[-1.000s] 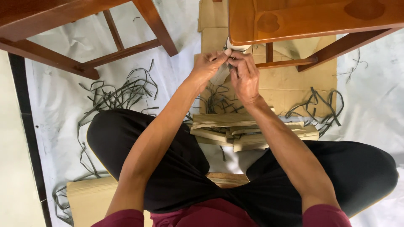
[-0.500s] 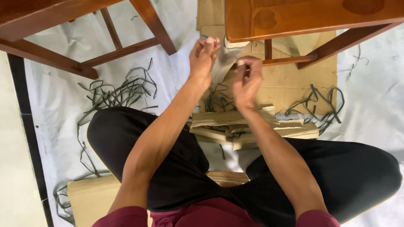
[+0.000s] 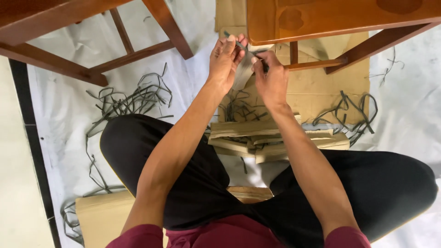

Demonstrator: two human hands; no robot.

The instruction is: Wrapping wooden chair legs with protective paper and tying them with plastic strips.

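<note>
I am seeing my left hand [image 3: 225, 57] and right hand [image 3: 271, 80] close together in the upper middle of the frame, both pinching a thin dark strap [image 3: 239, 45] around the pale wrapped chair leg [image 3: 243, 73]. Just above is standing the brown wooden chair [image 3: 340, 18]; below are lying folded cardboard strips [image 3: 271, 140].

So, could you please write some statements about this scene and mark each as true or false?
1. Both hands, left hand and right hand, are at the wrapped chair leg. True.
2. The hands pinch a thin dark strap. True.
3. The floor under the chair is bare tile. False: flat cardboard lies there on a white sheet.
4. Loose straps lie on the sheet. True.
5. The folded cardboard strips rest on the chair seat. False: they lie on the floor by the knees.
</note>
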